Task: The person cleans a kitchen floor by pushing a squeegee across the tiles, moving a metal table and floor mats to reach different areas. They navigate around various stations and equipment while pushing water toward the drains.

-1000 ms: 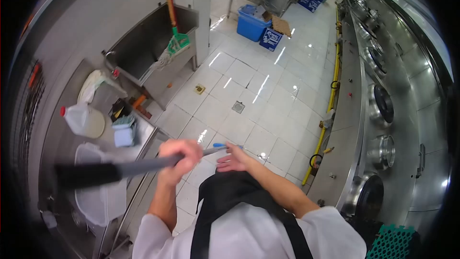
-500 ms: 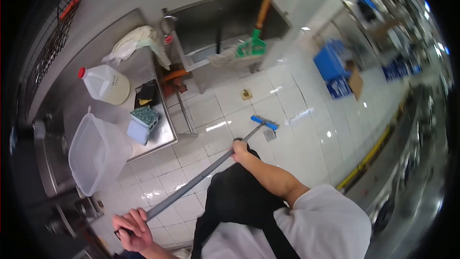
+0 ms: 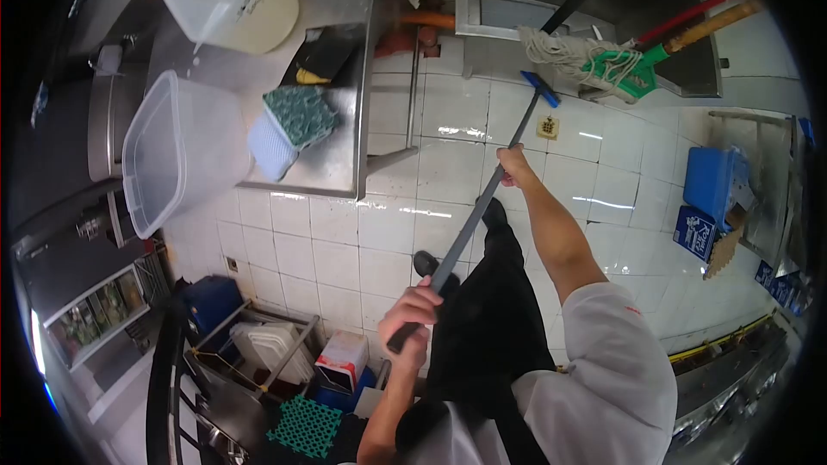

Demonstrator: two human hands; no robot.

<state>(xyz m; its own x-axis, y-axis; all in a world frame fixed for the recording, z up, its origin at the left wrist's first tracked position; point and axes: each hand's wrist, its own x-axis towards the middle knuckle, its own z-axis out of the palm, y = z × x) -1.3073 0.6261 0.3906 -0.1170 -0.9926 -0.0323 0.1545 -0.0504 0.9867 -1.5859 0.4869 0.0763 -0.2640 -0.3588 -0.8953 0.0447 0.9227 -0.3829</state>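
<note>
Both my hands grip the long grey handle of a floor scrub brush [image 3: 474, 220]. My left hand [image 3: 411, 320] is closed around the handle's top end, low in the view. Farther down the shaft, my right hand [image 3: 513, 165] is wrapped round it with the arm stretched out. The brush's narrow blue head [image 3: 541, 89] rests on the white tiled floor [image 3: 448, 174], just in front of a low steel sink [image 3: 487, 39]. Close by the head lies a small square floor drain [image 3: 548, 127]. The tiles look wet and shiny.
A steel table [image 3: 345, 151] on the left bears a jug [image 3: 233, 9], a plastic tub [image 3: 194, 146] and a green-and-blue scrubbing pad [image 3: 293, 125]. A string mop [image 3: 560, 52] and a green-headed tool [image 3: 633, 73] lean at the sink. Blue boxes [image 3: 713, 181] stand right.
The brush head has moved away from the open floor to beside the sink, past the drain. My view has shifted, bringing my legs and the crates at lower left into sight. Both hands keep their hold.
</note>
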